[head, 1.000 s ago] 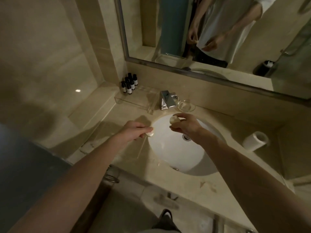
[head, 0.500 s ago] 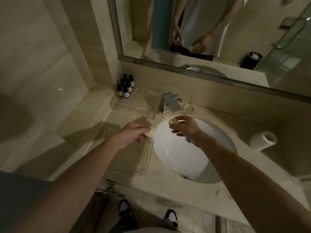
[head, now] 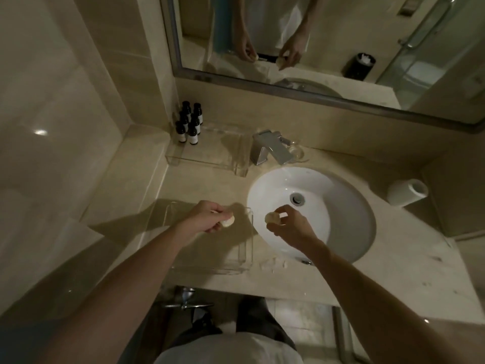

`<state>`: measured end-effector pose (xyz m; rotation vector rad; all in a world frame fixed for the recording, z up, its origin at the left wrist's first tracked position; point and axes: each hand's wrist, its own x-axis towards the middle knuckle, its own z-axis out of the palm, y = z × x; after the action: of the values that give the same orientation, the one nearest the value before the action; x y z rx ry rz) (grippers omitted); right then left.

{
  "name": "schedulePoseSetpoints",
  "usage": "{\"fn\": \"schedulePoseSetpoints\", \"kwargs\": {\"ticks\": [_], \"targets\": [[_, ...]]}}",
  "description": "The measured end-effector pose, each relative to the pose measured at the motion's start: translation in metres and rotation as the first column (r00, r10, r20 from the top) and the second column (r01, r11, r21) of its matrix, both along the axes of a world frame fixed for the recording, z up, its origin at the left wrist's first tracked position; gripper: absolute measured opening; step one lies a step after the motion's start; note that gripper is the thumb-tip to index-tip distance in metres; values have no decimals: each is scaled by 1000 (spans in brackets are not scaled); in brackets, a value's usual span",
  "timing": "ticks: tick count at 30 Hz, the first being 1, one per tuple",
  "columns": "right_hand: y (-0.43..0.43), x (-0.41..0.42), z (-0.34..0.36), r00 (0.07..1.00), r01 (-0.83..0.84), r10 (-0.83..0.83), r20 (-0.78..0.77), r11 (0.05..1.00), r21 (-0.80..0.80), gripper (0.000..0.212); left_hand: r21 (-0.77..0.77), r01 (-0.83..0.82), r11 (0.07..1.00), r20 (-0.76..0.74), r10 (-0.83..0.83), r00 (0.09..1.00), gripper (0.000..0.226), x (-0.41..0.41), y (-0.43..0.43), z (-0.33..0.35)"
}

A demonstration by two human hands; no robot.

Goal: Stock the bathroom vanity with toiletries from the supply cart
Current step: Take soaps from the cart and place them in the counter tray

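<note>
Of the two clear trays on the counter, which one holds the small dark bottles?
The far tray, left of the faucet; the bottles stand in its back left corner. The near tray has none.

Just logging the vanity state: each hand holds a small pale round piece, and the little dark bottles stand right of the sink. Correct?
Not quite. The head view shows the dark bottles in the back left corner of the counter, left of the sink. The rest holds: the left hand holds one pale round piece and the right hand a second piece.
</note>
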<state>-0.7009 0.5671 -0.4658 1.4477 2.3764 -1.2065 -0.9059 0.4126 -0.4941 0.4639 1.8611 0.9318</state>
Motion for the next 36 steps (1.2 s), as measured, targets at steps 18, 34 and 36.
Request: {"fn": "schedulePoseSetpoints", "kwargs": {"ticks": [18,34,36], "targets": [[-28,-50,-59,940,-332,293,174,901,278,51,-174,86,981,-65,-98,993,25,-10,-38,-64],[-32,-44,-81,958,-286,258,123,886,366,48,-168,83,982,-87,-98,991,29,13,-33,-66],[-31,-45,-81,958,-287,255,132,878,382,43,-148,83,985,-80,-96,992,26,16,-32,-64]]}}
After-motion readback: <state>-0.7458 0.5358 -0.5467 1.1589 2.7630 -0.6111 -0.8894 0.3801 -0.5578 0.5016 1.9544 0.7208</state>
